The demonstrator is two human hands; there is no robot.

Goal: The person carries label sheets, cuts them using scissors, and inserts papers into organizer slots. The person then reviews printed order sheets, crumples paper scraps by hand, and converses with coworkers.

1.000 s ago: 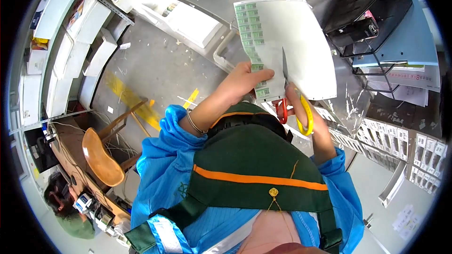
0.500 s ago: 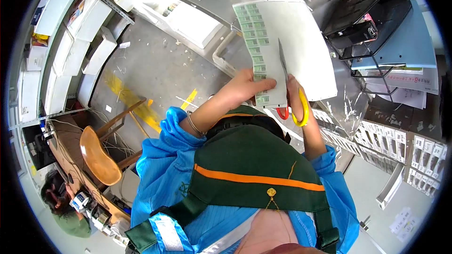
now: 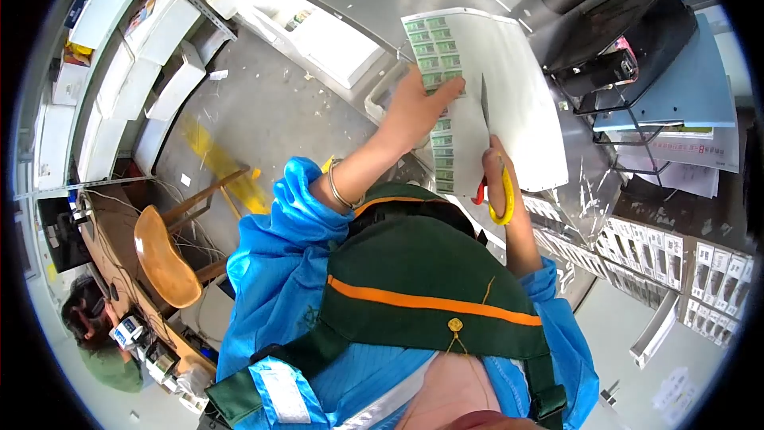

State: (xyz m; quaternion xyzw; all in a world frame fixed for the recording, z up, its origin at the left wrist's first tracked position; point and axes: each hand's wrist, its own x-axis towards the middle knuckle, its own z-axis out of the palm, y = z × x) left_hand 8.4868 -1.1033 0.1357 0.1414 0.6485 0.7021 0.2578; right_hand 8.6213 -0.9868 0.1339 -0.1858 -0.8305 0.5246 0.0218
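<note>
A white sheet with green printed labels (image 3: 509, 95) in rows along its left side lies before me, its upper right part bare. My left hand (image 3: 418, 110) grips its left edge about midway, thumb across the labels and fingers beneath. A metal bracelet circles that wrist. In my right hand (image 3: 500, 175) is a pair of scissors (image 3: 486, 107), with one yellow handle loop and a red one. Their blades point away from me over the white area, right of the label columns, and look closed. My right fingers are wrapped around the handles near the sheet's lower edge.
A black wire document rack (image 3: 621, 95) with a blue folder (image 3: 684, 87) stands to the right. White bins (image 3: 334, 52) line the left beyond the floor. A wooden stool (image 3: 165, 259) is at lower left, near a person (image 3: 99, 342) at a desk.
My left hand has slid up the sheet's left edge, uncovering lower labels. The sheet, scissors and right hand have shifted slightly down in view.
</note>
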